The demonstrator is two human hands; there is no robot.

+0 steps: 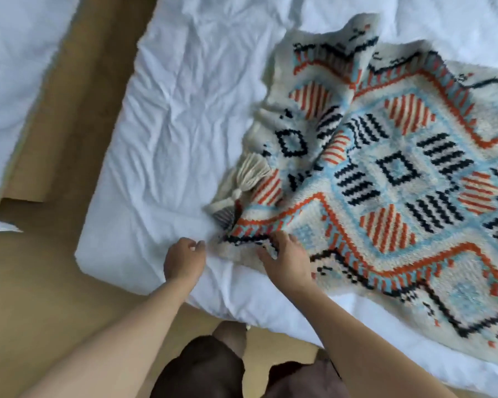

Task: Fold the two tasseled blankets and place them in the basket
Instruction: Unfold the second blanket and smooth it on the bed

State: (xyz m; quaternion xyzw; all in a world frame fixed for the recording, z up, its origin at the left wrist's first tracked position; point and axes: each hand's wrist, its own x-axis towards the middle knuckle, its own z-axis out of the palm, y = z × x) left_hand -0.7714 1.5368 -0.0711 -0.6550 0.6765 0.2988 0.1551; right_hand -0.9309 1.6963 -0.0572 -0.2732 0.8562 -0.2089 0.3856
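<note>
Bed [184,116] with rumpled white cover fills frame centre. Patterned tasseled blanket [400,173] lies crumpled on it, right side. Tan floor [55,282] lower left.

No text, label, brand, number or sign can be read anywhere in view; the cream woollen tasseled blanket [385,173] on the white-sheeted bed [184,110] carries only orange, pale blue and black geometric patterning, no lettering.

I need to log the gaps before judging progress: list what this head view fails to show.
- Patterned blanket: cut off by the right edge.
- Basket and second blanket: not in view.
- Right hand grip: fingertips buried in the blanket hem.
- Left hand: curled, contact with the white bedding unclear.
</note>
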